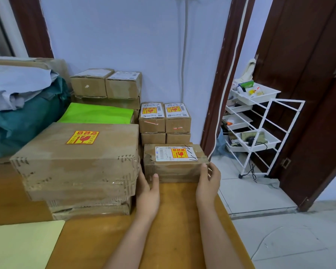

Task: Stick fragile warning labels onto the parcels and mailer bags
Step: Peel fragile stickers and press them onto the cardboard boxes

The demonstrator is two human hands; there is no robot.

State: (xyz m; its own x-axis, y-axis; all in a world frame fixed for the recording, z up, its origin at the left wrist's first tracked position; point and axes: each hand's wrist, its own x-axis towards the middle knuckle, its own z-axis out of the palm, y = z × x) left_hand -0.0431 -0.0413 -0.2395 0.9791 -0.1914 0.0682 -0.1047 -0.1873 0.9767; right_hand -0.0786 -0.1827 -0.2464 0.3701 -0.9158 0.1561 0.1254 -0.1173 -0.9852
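Large box top: a yellow and red fragile sticker with a broken-glass sign is carried; its characters are too blurred to be read.
Small front box: a white shipping label with a barcode, a fragile sticker and black handwritten strokes are shown.
Two stacked boxes behind: barcoded labels and fragile stickers are borne; the print is illegible.
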